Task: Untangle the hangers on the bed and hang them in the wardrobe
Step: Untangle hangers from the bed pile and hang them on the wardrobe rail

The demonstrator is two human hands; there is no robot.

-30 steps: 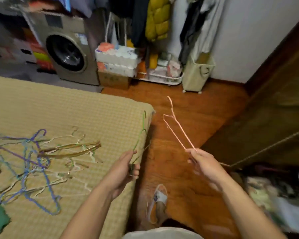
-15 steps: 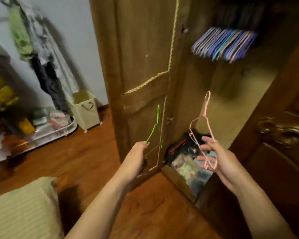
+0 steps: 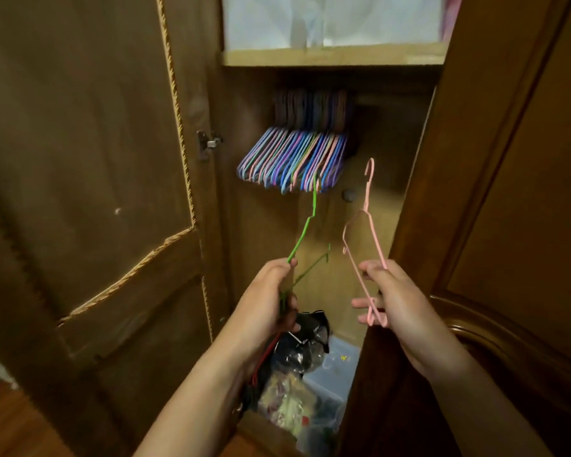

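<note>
I face the open wardrobe (image 3: 340, 57). My left hand (image 3: 267, 298) grips a thin green hanger (image 3: 305, 230) by its lower corner, hook pointing up toward the rail. My right hand (image 3: 393, 298) holds a pink hanger (image 3: 365, 222) by one arm, hook upward. Both hangers are raised just below a dense row of blue, purple and pink hangers (image 3: 294, 159) hanging inside the wardrobe. The green hook tip reaches the bottom edge of that row. The rail itself is hidden in shadow. The bed is out of view.
The left wardrobe door (image 3: 89, 192) stands open at my left, the right door (image 3: 515, 192) at my right. Bags and a clear plastic box (image 3: 327, 374) fill the wardrobe floor. A shelf above holds pale folded fabric (image 3: 327, 21). Wooden floor (image 3: 10, 423) shows at lower left.
I turned from the bed to the wardrobe and came closer. Both hands rose with their hangers toward the hanging row.
</note>
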